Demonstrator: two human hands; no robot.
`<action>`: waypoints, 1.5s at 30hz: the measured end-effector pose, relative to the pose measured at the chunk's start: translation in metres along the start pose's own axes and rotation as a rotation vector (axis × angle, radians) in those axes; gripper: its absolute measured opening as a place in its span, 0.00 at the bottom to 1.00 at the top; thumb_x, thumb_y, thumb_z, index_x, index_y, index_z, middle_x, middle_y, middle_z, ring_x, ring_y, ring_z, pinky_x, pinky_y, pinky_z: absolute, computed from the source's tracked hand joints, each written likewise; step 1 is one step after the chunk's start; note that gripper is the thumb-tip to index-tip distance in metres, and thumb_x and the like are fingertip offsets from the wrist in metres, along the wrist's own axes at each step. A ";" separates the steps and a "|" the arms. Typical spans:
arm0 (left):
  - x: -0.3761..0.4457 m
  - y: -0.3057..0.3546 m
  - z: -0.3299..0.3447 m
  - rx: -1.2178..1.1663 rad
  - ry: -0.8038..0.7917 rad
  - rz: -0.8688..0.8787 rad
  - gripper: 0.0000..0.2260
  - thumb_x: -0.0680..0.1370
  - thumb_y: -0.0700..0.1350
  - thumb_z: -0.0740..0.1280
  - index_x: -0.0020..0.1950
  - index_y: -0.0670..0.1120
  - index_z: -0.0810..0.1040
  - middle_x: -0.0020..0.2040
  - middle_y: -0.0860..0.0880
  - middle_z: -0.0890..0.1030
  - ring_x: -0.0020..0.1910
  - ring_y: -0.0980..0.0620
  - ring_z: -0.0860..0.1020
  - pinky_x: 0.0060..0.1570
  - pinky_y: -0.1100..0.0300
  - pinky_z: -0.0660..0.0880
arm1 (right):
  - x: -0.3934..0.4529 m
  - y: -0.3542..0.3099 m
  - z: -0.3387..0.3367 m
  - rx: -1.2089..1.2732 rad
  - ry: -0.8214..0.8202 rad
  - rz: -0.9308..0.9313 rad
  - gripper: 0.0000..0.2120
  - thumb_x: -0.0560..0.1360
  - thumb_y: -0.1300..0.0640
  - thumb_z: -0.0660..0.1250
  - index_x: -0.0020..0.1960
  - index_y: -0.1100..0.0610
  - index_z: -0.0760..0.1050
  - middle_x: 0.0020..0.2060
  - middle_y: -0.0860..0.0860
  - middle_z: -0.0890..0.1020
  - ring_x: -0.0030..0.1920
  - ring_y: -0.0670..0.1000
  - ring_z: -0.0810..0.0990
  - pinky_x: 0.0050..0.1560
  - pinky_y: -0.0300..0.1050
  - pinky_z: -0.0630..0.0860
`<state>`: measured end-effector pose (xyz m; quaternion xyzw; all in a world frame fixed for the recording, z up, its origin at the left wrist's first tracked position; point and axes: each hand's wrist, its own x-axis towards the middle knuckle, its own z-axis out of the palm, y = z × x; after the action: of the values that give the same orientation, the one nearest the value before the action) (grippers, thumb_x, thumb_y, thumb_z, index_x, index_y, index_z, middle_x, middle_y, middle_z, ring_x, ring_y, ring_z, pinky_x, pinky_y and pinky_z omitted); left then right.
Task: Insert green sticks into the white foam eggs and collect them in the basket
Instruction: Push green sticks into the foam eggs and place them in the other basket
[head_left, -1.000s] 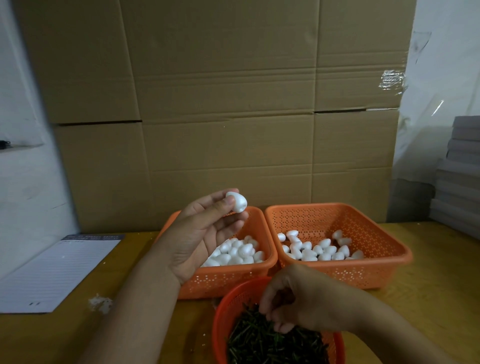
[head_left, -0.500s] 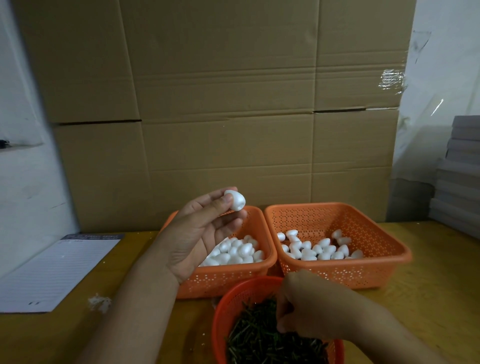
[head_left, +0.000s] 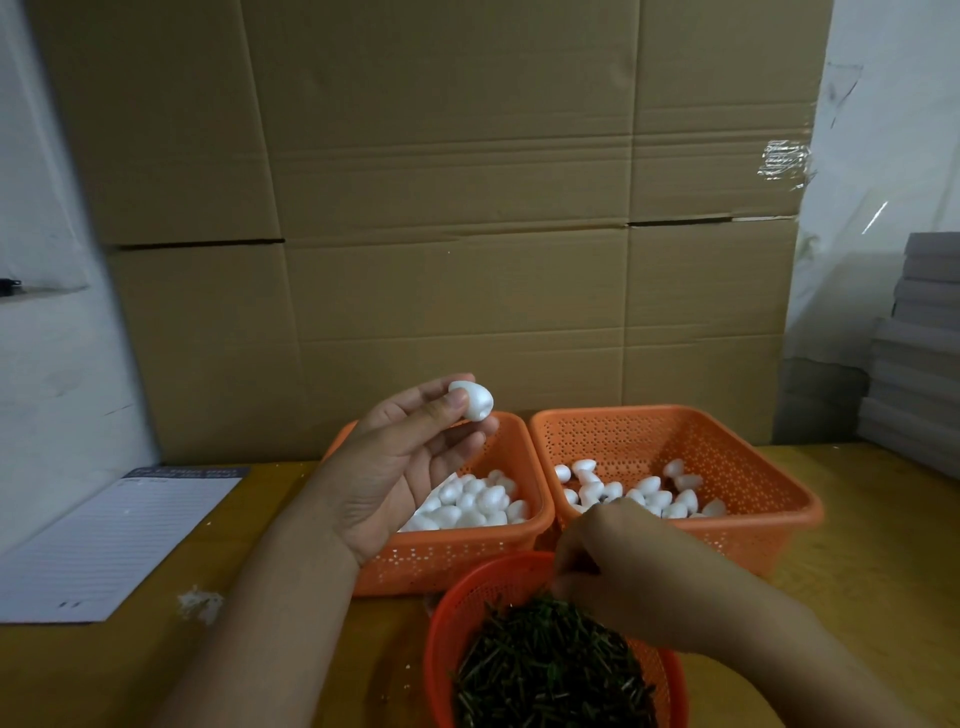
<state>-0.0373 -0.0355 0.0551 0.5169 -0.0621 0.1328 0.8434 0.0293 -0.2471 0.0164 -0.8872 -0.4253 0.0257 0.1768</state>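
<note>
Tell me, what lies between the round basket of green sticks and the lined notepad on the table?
In the head view, only bare table and a small white crumb pile lie between round basket and notepad.

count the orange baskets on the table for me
3. One rectangular basket sits behind the left hand, a second rectangular basket stands to its right, and a round basket of green sticks is nearest.

Matt white foam egg (head_left: 471, 399); perforated orange plastic basket (head_left: 737, 457); corrugated cardboard boxes (head_left: 441, 208).
</note>
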 end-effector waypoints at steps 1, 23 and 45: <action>0.000 0.000 0.000 -0.004 0.001 0.000 0.22 0.65 0.44 0.78 0.57 0.41 0.82 0.50 0.40 0.85 0.49 0.48 0.85 0.43 0.63 0.81 | -0.002 0.000 -0.005 0.042 0.012 -0.016 0.07 0.78 0.49 0.70 0.46 0.51 0.83 0.35 0.46 0.82 0.36 0.42 0.80 0.35 0.31 0.73; -0.001 -0.007 0.007 -0.013 -0.025 -0.030 0.22 0.65 0.43 0.79 0.57 0.42 0.80 0.51 0.42 0.86 0.49 0.48 0.86 0.44 0.63 0.81 | -0.002 -0.024 -0.018 1.694 0.185 0.085 0.09 0.73 0.54 0.69 0.36 0.55 0.83 0.33 0.51 0.80 0.26 0.43 0.74 0.20 0.33 0.67; -0.007 -0.012 0.020 0.146 -0.053 -0.052 0.12 0.68 0.40 0.78 0.51 0.45 0.85 0.51 0.39 0.85 0.47 0.49 0.85 0.46 0.61 0.80 | -0.007 -0.033 -0.010 1.087 0.568 -0.027 0.12 0.77 0.59 0.69 0.35 0.59 0.81 0.23 0.46 0.77 0.23 0.42 0.70 0.25 0.34 0.67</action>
<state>-0.0394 -0.0599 0.0525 0.5817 -0.0611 0.1015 0.8047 0.0024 -0.2360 0.0366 -0.6367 -0.2989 -0.0008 0.7108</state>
